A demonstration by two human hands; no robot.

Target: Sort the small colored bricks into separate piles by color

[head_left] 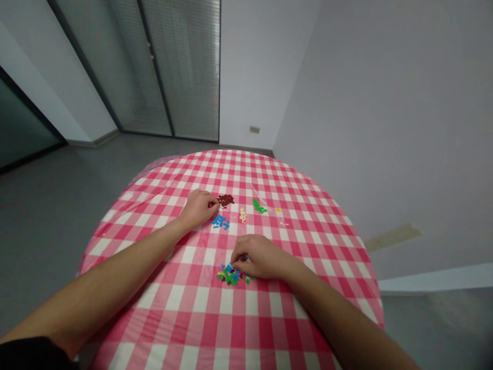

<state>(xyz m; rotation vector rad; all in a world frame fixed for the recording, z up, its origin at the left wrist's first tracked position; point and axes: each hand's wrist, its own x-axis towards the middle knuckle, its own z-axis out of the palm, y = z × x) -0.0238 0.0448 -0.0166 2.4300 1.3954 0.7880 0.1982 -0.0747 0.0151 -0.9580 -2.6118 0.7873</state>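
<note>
My left hand (200,208) is at the left edge of a dark brown pile of small toy bricks (226,200), fingers pinched together; whatever is between them is too small to make out. Just below it lie loose blue bricks (220,222). My right hand (259,256) reaches into a mixed heap of green, blue, brown and yellow bricks (232,277) nearer to me. Its thumb and fingertips close at the heap, beside a blue piece, and I cannot tell whether they grip it. The hand covers part of the heap.
Cream bricks (242,216), green bricks (259,206), a yellow piece (279,209) and a few whitish pieces (284,223) lie in separate groups on the round table's red-and-white checked cloth (215,318). A wall (385,128) stands close on the right, glass partitions (185,77) behind.
</note>
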